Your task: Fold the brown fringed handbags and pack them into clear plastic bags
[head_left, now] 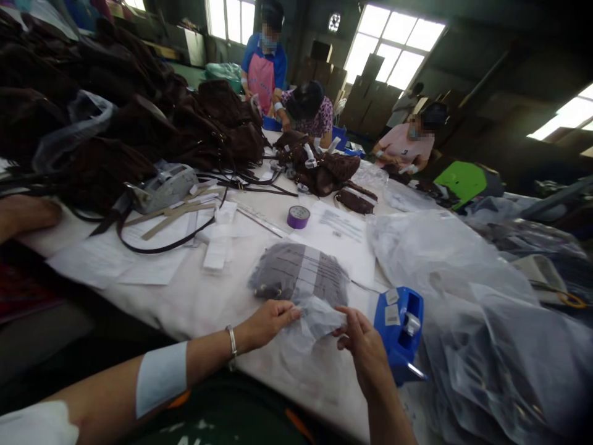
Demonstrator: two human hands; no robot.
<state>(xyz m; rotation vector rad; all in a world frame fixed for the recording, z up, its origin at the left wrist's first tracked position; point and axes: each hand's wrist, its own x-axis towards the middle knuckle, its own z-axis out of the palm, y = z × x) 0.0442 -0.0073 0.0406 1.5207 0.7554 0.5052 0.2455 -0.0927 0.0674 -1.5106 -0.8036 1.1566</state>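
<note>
A dark bag inside a clear plastic bag point(299, 269) lies flat on the white-covered table, with a pale strip across its middle. My left hand point(269, 322) pinches the left side of the loose plastic at the near end. On the right side of that same plastic, my right hand point(361, 340) has its thumb and fingers closed. Just right of my right hand stands a blue tape dispenser point(399, 327) with white labels on it. Beyond the wrapped bag are a roll of purple tape point(298, 217) and a printed sheet point(338, 228).
Dark brown bags point(208, 127) are heaped at the back left. Clear plastic bags point(500, 309) cover the right side. Papers point(152, 241), white slips and a black strap lie left. Another person's arm point(28, 216) rests at the left edge; several people are across the table.
</note>
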